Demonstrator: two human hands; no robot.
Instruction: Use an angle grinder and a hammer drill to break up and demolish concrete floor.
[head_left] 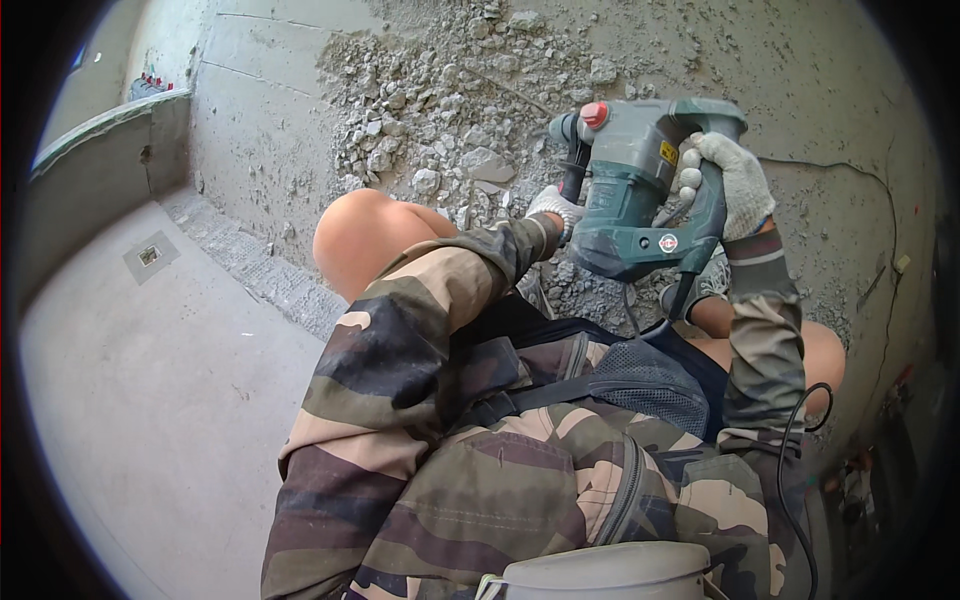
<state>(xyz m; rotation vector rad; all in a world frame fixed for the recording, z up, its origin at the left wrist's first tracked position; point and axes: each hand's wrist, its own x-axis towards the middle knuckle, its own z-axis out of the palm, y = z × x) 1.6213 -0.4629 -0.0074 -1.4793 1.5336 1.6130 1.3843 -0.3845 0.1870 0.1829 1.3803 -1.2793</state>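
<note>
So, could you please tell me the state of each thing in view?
Green, red-knobbed power drill: held in both hands; running unclear.
White-gloved left hand: closed on black side handle.
White-gloved right hand: closed on green rear handle.
Jagged grey concrete rubble: loose, scattered.
Camouflage jacket: worn.

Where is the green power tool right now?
In the upper half of the head view, right of centre, the green power tool is just right of the grey rubble heap, its rear handle in the fingers of the gloved right hand.

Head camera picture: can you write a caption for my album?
Gloved left hand and right hand hold a green power tool beside broken grey rubble.
</note>
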